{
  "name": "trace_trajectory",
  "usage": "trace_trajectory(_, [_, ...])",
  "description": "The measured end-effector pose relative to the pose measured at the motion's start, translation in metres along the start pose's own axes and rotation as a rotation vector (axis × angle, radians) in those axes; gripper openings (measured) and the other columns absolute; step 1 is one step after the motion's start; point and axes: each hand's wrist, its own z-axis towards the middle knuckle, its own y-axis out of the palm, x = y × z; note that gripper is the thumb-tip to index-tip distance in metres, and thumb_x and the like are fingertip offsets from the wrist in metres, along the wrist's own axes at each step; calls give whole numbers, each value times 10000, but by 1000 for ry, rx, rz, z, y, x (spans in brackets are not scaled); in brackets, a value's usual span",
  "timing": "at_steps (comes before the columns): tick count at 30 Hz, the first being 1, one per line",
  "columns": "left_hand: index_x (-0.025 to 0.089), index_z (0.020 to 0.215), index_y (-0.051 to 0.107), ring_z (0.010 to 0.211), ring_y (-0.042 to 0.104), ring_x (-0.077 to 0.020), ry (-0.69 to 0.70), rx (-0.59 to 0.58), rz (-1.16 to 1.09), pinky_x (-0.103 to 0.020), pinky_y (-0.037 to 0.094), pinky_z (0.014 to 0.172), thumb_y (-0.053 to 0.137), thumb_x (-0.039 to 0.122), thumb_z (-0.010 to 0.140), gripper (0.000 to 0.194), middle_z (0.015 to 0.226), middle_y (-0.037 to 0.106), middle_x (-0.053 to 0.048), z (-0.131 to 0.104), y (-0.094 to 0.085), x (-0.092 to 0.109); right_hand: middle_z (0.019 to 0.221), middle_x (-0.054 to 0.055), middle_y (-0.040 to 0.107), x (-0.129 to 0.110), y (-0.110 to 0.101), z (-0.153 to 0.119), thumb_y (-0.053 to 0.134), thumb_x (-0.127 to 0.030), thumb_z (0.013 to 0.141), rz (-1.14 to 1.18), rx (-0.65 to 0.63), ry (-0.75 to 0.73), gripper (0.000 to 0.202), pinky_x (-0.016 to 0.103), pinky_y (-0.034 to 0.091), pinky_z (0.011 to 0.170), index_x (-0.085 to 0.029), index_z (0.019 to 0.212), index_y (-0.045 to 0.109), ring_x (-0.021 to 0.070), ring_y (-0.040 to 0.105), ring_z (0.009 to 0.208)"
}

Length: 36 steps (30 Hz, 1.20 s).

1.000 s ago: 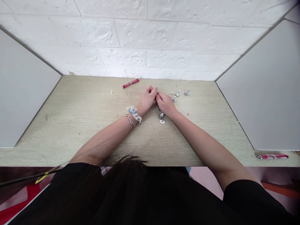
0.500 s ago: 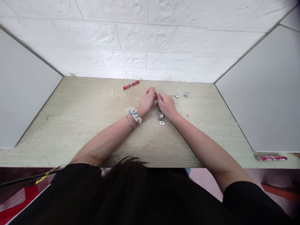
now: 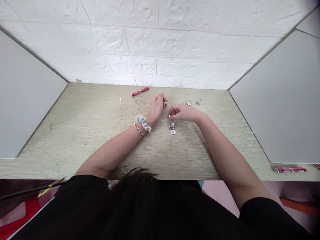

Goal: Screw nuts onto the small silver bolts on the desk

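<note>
Small metal hardware lies on the wooden table (image 3: pixel 100 133). My left hand (image 3: pixel 157 106) is closed round a small metal piece (image 3: pixel 165 104) that shows at its fingertips. To its right, my right hand (image 3: pixel 180 112) has its thumb and fingers closed on a small metal part (image 3: pixel 169 116) low over the table. Just nearer me sit another metal fastener (image 3: pixel 171 126) and a flat round washer (image 3: pixel 173 132). Beyond my right hand are a small nut (image 3: pixel 183 102) and two bolts with washers, one in the middle (image 3: pixel 189 102) and one farther right (image 3: pixel 198 101).
A red tube (image 3: pixel 140 91) lies near the white brick wall, with a small white scrap (image 3: pixel 120 99) to its left. Another red tube (image 3: pixel 289 170) is at the front right edge. Grey panels stand at the left (image 3: pixel 27 96) and right (image 3: pixel 282 100).
My right hand has moved away from my left hand, toward me, and now pinches at the small part on the table. My left hand has stayed in place.
</note>
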Motion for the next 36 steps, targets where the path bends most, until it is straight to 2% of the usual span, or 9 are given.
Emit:
trace_trajectory(4, [172, 591, 486, 447, 387, -81, -2, -2, 4, -227, 333, 506, 392, 344, 950, 409, 474, 404, 25, 1, 0, 0, 769, -17, 619, 3, 2, 2, 706, -277, 678, -26, 29, 7, 205, 240, 368, 642, -170, 846, 658, 105, 526, 698])
trace_trajectory(14, [167, 587, 489, 436, 390, -80, -29, -15, -3, -228, 335, 498, 396, 279, 933, 376, 462, 413, 28, -3, 0, 5, 687, -28, 608, 17, 16, 19, 626, -226, 732, 52, 283, -60, 179, 235, 366, 658, -157, 871, 717, 84, 510, 647])
trace_trajectory(17, [165, 603, 485, 440, 400, -82, -41, -23, 6, -226, 335, 501, 396, 266, 933, 357, 462, 420, 29, -4, 1, 7, 637, -35, 599, 16, 21, 22, 612, -181, 727, 269, 303, -25, 193, 222, 383, 630, -136, 894, 699, 73, 512, 594])
trace_trajectory(20, [163, 624, 474, 457, 407, -80, -51, -31, 17, -218, 336, 510, 395, 233, 929, 322, 472, 408, 36, -5, 2, 10, 716, -21, 638, 12, 27, 25, 596, -102, 709, 643, 332, 0, 158, 200, 454, 646, -127, 847, 667, 60, 556, 613])
trace_trajectory(23, [159, 685, 474, 488, 428, -62, -64, -44, 4, -205, 343, 521, 400, 171, 915, 242, 572, 453, 38, -8, 2, 13, 788, -5, 656, 7, 33, 28, 564, -40, 722, 1046, 350, 0, 130, 173, 517, 680, -129, 790, 631, 53, 602, 672])
trace_trajectory(25, [159, 745, 489, 516, 448, -56, -78, -65, -17, -200, 354, 529, 406, 149, 910, 185, 641, 482, 36, -9, 3, 15, 766, 3, 655, 5, 35, 30, 542, -24, 753, 1208, 349, 10, 138, 153, 535, 682, -129, 795, 621, 53, 618, 680])
trace_trajectory(28, [156, 795, 522, 543, 452, -57, -75, -87, -19, -192, 362, 542, 431, 145, 899, 138, 656, 482, 37, -10, 3, 16, 753, 4, 657, 4, 37, 31, 514, -7, 784, 1299, 325, 15, 175, 127, 544, 686, -134, 840, 621, 50, 627, 682])
trace_trajectory(31, [150, 802, 549, 590, 485, -64, -73, -111, 5, -188, 379, 565, 454, 152, 881, 123, 709, 540, 22, -9, 3, 14, 772, 1, 662, 4, 35, 30, 497, -10, 808, 1333, 299, 7, 189, 118, 546, 689, -141, 874, 615, 52, 638, 705])
trace_trajectory(36, [142, 867, 597, 799, 573, -94, 16, -174, 53, -200, 450, 751, 490, 159, 853, 109, 888, 633, -20, -6, 2, 7, 736, -14, 650, 4, 33, 29, 476, -14, 840, 1376, 303, -2, 179, 137, 554, 691, -145, 869, 593, 55, 636, 679])
